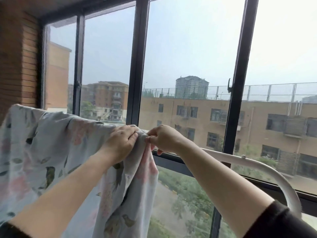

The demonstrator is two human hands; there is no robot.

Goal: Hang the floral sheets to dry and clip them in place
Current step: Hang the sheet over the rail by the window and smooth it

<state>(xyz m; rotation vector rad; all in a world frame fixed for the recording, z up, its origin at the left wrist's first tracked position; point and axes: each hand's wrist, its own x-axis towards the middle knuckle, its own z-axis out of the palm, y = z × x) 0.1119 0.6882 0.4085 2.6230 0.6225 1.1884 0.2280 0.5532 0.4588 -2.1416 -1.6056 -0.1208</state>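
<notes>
Far on the left stands a brown brick wall [29, 57], and just beside it begins the floral sheet [42, 152]. The sheet is pale blue-grey cloth printed with faded pink flowers and dark green leaves. It hangs over a rail, spread wide on the left side and falling down in soft folds. Toward the middle the cloth is gathered into 1 narrow bunch, which drops down past the lower edge of the view. The left hand [122, 140] lies on top of this bunch at the rail, with its fingers curled over the cloth and gripping it. Just beside it, almost touching, the right hand [164, 140] pinches the edge of the same bunch between thumb and forefinger. If something small is held between those fingers, I cannot tell. So the 2 hands are close together, both holding the sheet. To the right of the hands the white rail [240, 159] is bare and bends downward, with a small knob [243, 156] on it. A black sleeve [283, 224] covers the right upper arm. Behind everything is a dark window frame [137, 66], and through the glass I see tan buildings [223, 114].
</notes>
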